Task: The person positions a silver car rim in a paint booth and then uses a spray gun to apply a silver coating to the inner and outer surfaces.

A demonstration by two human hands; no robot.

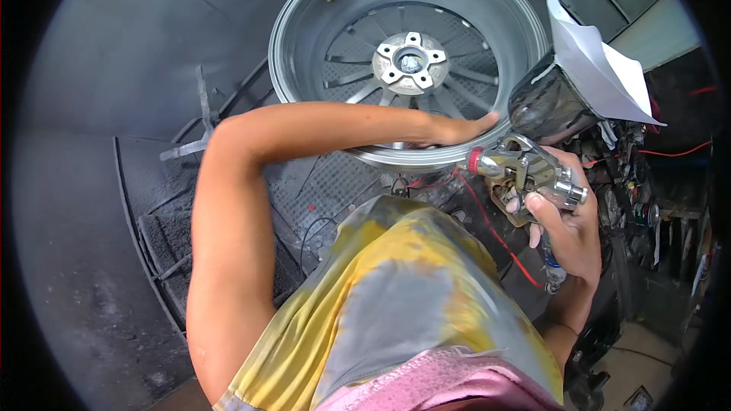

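A grey multi-spoke alloy wheel rim (411, 154) fills the top middle, its open barrel facing up and a five-hole hub (411, 65) at its centre. My left arm bends across in front, and my left hand (455, 131) lies against the inside of the near edge, fingers stretched toward the right and partly hidden. At the right, my right hand (567, 217) is wrapped round a metal spray gun (533, 173), its red-ringed nozzle pointing left beside the rim. A dark cup (550, 106) sits on top of the gun, with white paper (601, 68) over it.
Dark booth walls (106, 122) curve round the left. A metal stand bar (204, 106) rises left of the wheel. Below runs a dusty patterned floor (335, 183) with a red cord (499, 232). Cluttered shelves (670, 236) with cans stand at the right.
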